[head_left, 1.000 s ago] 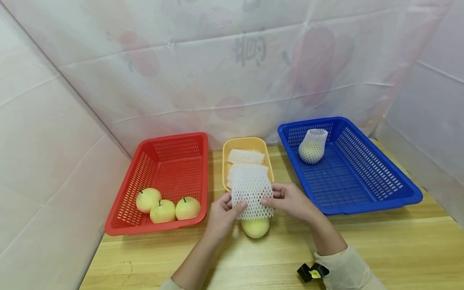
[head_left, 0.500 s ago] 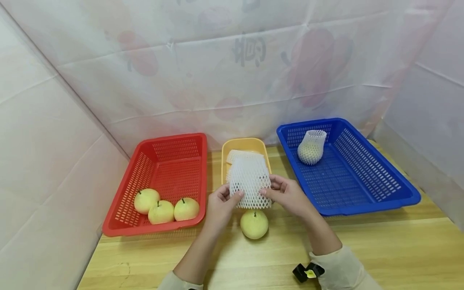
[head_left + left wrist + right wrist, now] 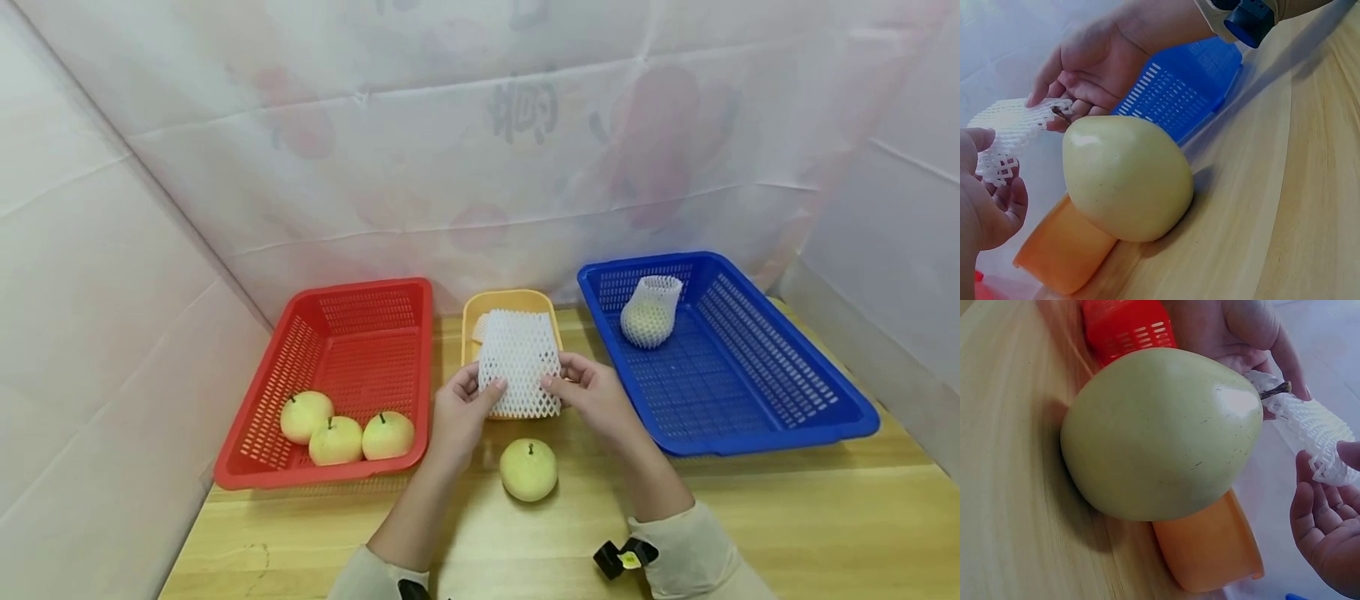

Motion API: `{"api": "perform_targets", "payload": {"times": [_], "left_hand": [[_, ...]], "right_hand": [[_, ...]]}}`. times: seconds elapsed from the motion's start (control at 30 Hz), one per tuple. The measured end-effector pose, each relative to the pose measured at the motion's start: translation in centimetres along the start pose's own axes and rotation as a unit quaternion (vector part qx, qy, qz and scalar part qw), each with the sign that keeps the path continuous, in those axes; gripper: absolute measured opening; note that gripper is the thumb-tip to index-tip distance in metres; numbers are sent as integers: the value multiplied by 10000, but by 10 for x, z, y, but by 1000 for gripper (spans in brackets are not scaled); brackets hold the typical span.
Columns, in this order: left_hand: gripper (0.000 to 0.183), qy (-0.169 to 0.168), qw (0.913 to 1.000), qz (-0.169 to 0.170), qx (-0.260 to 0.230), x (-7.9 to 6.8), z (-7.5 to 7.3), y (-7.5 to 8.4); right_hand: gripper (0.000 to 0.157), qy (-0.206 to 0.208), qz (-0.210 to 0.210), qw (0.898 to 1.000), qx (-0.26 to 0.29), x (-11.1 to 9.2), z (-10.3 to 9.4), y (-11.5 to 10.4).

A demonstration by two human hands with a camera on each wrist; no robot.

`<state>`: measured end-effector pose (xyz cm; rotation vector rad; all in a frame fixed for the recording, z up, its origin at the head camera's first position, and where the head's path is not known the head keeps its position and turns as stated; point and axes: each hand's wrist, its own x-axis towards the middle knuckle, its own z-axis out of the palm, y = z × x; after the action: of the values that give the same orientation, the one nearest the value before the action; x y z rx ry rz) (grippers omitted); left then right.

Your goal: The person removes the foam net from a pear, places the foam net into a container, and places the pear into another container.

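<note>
A white foam net sleeve [image 3: 520, 362] is held flat between both hands, above the front of the yellow tray. My left hand [image 3: 461, 408] pinches its left edge, thumb on top and fingers beneath. On the opposite edge my right hand [image 3: 596, 398] pinches it the same way. Just below the sleeve, a pale yellow pear [image 3: 528, 471] stands on the table with its stem up, touched by neither hand. Both wrist views show this pear [image 3: 1125, 178] large and close, with the net sleeve [image 3: 1316, 428] beyond its stem.
Several things stand around: a red basket [image 3: 375, 358] with three pears [image 3: 336, 440] at left, a yellow tray [image 3: 510, 298] with more net sleeves, partly hidden, and a blue basket [image 3: 697, 375] holding a netted pear [image 3: 649, 315] at right. White cloth walls [image 3: 420, 183] enclose the table.
Both hands have moved the net sleeve away from the person, off the pear. The pear's top and stem, covered a second ago, now show fully. The pear has stayed in place.
</note>
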<state>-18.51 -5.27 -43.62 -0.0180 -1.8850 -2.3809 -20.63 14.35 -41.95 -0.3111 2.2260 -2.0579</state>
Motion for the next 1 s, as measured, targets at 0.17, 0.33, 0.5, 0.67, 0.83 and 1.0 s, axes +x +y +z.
{"api": "perform_targets", "payload": {"times": [0.17,0.33,0.5,0.67,0.83,1.0], "left_hand": [[37,53,10000,5,43,1,0,-4],[38,4,9999,84,114,3,3,-5],[41,32,9997,204,115,14,16,-9],[44,1,9994,344,27,29,38,-20],[46,109,9984,483,262,35,51,-34],[45,573,9912,887,794,38,51,-40]], "right_hand": [[42,6,74,9999,92,2,0,1],[44,-4,151,9997,169,5,-1,1],[48,87,214,9997,87,15,-11,1],[56,497,323,9982,-113,25,-29,5],[55,830,462,9951,-269,30,-38,15],[56,886,465,9947,-247,37,-38,24]]}}
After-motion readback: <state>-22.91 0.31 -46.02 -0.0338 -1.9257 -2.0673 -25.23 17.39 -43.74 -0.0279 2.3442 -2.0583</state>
